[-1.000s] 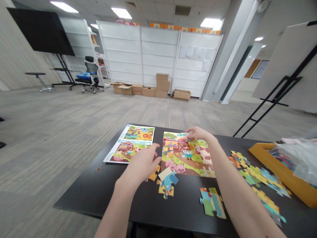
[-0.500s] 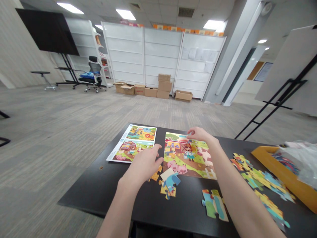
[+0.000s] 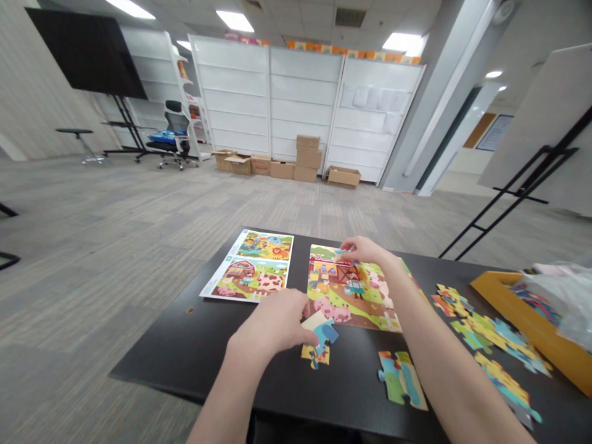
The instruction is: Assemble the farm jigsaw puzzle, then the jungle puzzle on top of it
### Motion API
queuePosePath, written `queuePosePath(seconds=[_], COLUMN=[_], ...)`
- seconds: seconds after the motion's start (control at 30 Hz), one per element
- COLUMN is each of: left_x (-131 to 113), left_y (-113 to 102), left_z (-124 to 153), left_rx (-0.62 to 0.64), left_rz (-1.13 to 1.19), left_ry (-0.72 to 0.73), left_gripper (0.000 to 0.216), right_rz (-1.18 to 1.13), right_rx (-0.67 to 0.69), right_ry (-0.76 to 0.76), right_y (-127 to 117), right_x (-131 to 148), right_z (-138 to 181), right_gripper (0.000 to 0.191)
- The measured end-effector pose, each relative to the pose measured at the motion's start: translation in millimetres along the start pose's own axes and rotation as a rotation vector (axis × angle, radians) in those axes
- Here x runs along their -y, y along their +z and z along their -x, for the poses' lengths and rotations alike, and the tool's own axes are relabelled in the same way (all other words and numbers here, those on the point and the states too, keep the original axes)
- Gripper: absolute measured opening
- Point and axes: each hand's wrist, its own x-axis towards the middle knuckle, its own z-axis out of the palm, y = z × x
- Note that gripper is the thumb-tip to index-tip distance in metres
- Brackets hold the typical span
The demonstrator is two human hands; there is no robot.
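A farm jigsaw puzzle (image 3: 340,311) with a barn, cow, pigs and farmer lies assembled on the dark table. At its upper edge my right hand (image 3: 365,251) is closed, fingertips pinched on what looks like a small blue puzzle piece, mostly hidden. My left hand (image 3: 282,324) reaches over a small pile of loose puzzle pieces (image 3: 326,333) near the puzzle's lower left corner. Its thumb and index finger are apart, the thumb over the pile's edge. Left of the puzzle lies a printed picture sheet (image 3: 252,277) showing the same farm scene and a zoo scene.
More loose pieces (image 3: 401,379) lie at the front, and several others (image 3: 485,330) spread to the right. A yellow box (image 3: 522,314) with a plastic bag stands at the table's right side. A whiteboard stand (image 3: 518,191) rises behind it.
My right hand has shifted slightly left along the puzzle's top edge. My left hand has come down and right, from beside the puzzle to the loose pile.
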Motion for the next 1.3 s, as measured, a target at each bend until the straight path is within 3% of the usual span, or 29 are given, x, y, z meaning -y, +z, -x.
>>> queuePosePath(seconds=[0.27,0.43,0.53,0.67,0.77,0.87,1.07,1.2,1.3], left_x=[-31.1,-28.3,-20.8,-8.5,-1.9,1.1,2.4,5.0,7.8], left_y=[-2.3,2.7,4.6,1.7,-3.4,-7.5,-9.9,-6.6,-3.2], left_z=[-2.4,-3.4,-2.2,-0.7,-1.7,-4.5,-9.2,-13.1,-17.0], left_rx=[0.092,0.105,0.066,0.045,0.052,-0.014,-0.17,-0.32,-0.452], left_rz=[-0.174,-0.183,-0.094,0.142,0.396,0.634,0.831,0.79,0.697], left_ry=[-0.097,-0.059,0.046,0.162,0.206,0.162,0.092,0.113,0.097], left_gripper=[0.055,0.057,0.042,0.012,0.012,0.014,0.012,0.011,0.01], right_rz=[-0.081,-0.099,-0.117,-0.222,-0.309,-0.357,-0.316,-0.284,-0.315], right_rx=[-0.161,-0.23,-0.228,-0.133,0.005,0.202,0.621,0.642,0.469], right_ry=[0.014,-0.014,-0.02,-0.062,-0.102,-0.18,-0.326,-0.392,-0.337], right_y=[-26.7,-43.8,-50.9,-61.0,-71.4,-80.4,-71.8,-63.7,-67.8], right_x=[2.4,9.5,16.5,26.3,39.3,61.8,115.0,123.8,105.5], right_z=[9.2,18.7,23.4,31.6,42.8,56.3,70.7,67.9,61.9], right_gripper=[0.022,0.021,0.023,0.028,0.04,0.048,0.05,0.043,0.039])
